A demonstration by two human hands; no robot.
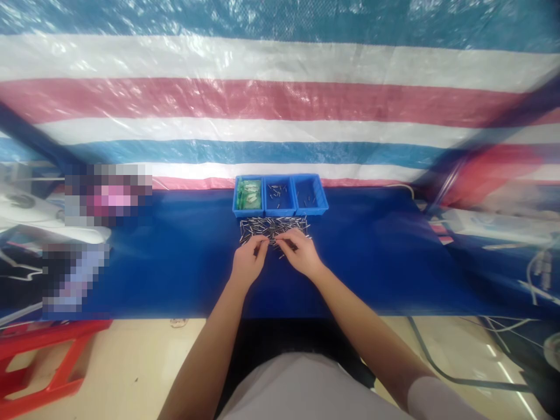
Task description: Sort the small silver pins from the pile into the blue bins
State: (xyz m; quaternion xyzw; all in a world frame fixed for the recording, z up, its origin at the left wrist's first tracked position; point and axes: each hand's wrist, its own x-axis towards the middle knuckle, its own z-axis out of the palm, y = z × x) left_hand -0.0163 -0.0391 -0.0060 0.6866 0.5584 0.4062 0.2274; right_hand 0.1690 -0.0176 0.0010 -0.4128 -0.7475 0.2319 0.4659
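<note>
A heap of thin, shiny metal pin-like pieces [262, 224] lies on the blue tabletop. My left hand [248, 259] is at the near left edge of the heap, thumb and forefinger pinched together. Facing it, my right hand [303, 251] also pinches, its fingertips close to those of the left. Whatever lies between the fingertips is too small to make out. Just beyond the heap stand three joined blue bins: the left bin [234, 211] holds green-and-white packets, the middle bin [280, 211] several metal pieces, and the right bin [321, 204] a few.
Blue covering [175, 262] spreads over the table to both sides. Behind it hangs a striped plastic sheet [280, 105]. A red stool [65, 361] stands at the lower left. White equipment [52, 219] is on the left; cables [531, 271] hang at the right.
</note>
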